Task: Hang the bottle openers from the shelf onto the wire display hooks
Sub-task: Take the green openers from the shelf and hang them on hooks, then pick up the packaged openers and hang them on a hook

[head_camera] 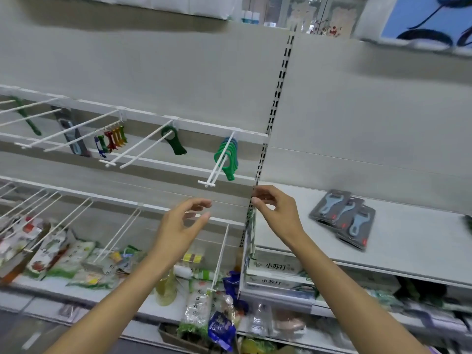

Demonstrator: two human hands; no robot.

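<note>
Three carded bottle openers (343,218) lie overlapping on the grey shelf (408,241) at the right. Several light green openers (227,155) hang on a white wire hook (217,166). One dark green opener (173,140) hangs on the hook to its left. Small coloured openers (112,140) hang further left. My left hand (180,226) is raised below the hooks with loosely curled fingers and holds nothing. My right hand (274,209) is by the slotted upright, thumb and fingers close together; nothing shows between them.
A lower row of wire hooks (122,231) carries packaged food (58,251). Boxes (275,272) sit under the grey shelf. Bagged goods (204,310) fill the bottom shelf. The slotted upright (270,129) divides the two bays.
</note>
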